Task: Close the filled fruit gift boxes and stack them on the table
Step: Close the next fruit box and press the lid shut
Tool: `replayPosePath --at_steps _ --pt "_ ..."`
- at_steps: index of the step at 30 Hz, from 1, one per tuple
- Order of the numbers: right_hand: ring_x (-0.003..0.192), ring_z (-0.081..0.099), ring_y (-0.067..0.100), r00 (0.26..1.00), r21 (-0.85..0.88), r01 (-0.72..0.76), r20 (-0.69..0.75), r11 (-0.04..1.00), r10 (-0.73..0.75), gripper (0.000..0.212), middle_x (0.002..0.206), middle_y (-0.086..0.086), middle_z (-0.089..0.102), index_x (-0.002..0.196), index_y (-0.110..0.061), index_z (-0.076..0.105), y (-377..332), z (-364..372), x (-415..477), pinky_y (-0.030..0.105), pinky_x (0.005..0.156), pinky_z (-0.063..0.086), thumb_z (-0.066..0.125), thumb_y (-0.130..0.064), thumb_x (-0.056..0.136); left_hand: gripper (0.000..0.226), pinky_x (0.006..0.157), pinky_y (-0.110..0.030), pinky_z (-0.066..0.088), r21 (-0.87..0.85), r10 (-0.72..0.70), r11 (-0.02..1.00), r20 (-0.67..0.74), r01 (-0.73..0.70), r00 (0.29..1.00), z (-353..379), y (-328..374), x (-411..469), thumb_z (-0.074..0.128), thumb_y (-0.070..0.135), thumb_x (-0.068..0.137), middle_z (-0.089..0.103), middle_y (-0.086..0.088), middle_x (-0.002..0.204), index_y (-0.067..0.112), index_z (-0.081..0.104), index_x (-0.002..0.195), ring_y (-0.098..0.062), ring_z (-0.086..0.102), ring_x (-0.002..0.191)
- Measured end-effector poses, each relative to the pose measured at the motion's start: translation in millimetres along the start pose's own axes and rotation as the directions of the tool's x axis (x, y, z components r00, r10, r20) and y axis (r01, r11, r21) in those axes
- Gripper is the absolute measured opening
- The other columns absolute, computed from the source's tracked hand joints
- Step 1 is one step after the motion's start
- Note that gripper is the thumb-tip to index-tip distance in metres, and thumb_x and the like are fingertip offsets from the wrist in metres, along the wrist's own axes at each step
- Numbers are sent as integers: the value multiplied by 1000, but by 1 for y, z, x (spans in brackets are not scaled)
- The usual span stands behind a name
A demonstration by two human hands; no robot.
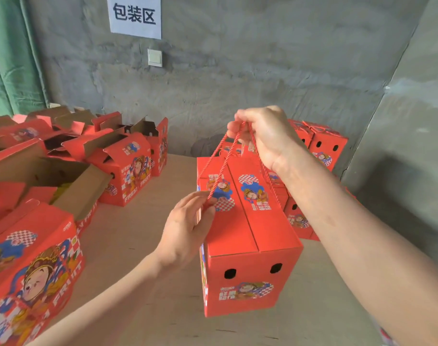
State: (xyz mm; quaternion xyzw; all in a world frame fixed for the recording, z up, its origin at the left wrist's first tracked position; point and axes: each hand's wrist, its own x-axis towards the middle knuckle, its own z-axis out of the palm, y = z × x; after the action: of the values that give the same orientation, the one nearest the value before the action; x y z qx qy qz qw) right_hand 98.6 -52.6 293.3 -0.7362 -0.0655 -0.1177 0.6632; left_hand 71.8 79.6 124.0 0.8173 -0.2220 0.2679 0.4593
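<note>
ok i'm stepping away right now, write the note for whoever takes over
Right hand grips the rope handles of a closed gift box, flaps shut.
Left hand pinches one rope strand at the box's top left edge.
Done: closed boxes stacked at the back right of the table.
Left: set this box on the stack; close the open boxes on the left.

Eight o'clock, red printed cardboard box (pixel 30 270) runs off the frame; three o'clock, stacked red closed boxes (pixel 328 146) half hidden behind the right forearm (pixel 338 216)
</note>
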Motion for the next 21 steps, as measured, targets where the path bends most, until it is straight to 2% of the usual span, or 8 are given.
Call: replayPosePath --at_steps 3,5,7,10,13,16,18,21 --pt "67 61 19 998 -26 -27 -54 999 26 20 66 3 65 68 -16 49 2 2 9 29 77 40 50 -9 86 34 101 -22 37 -89 -91 992 26 93 995 3 -4 8 57 12 92 56 2 128 10 54 126 -11 52 118" --pt "63 60 16 993 -30 -76 -93 997 73 22 74 10 62 66 -15 47 16 4 17 21 63 43 49 -6 86 49 102 -25 37 -118 -131 984 19 132 991 6 -12 8 61 11 89 46 6 130 14 44 135 -9 47 117" --pt "62 57 16 981 -31 -147 -130 989 142 20 77 14 61 68 -14 47 37 5 28 20 58 41 48 -4 86 45 100 -20 36 -53 -74 996 22 75 997 11 -25 2 68 14 85 41 6 122 18 52 127 -8 45 112" --pt "64 58 16 954 -33 -278 -125 960 272 20 77 10 64 67 -14 47 70 11 42 28 75 41 48 -9 86 33 89 1 28 -7 -79 997 183 82 980 21 -51 -15 71 32 81 38 11 116 24 64 112 6 41 108" --pt "57 60 12 956 -95 -283 -108 954 273 17 79 13 62 70 -9 52 100 21 51 13 50 45 51 -8 88 33 82 9 20 28 -163 986 290 161 943 30 -82 -25 69 32 83 35 7 123 20 66 113 21 38 101" --pt "56 58 13 953 -178 -298 -111 938 282 18 70 12 61 71 -3 57 124 25 52 9 40 40 53 -7 87 36 89 0 27 98 -220 975 374 197 901 37 -107 -27 65 29 87 30 3 139 20 61 121 1 47 110" --pt "58 54 14 953 -266 -301 -108 916 282 24 66 8 60 63 -4 57 137 25 50 14 48 41 55 -8 86 41 93 -10 32 145 -260 965 424 219 867 43 -119 -28 61 29 90 23 3 150 18 55 130 -8 51 116" --pt "63 49 18 966 -404 -258 -105 878 236 27 67 11 55 58 -7 54 149 25 46 29 65 39 56 -9 85 51 94 -10 30 133 -264 965 463 228 846 49 -135 -31 57 34 92 16 6 155 19 46 139 -8 49 121"
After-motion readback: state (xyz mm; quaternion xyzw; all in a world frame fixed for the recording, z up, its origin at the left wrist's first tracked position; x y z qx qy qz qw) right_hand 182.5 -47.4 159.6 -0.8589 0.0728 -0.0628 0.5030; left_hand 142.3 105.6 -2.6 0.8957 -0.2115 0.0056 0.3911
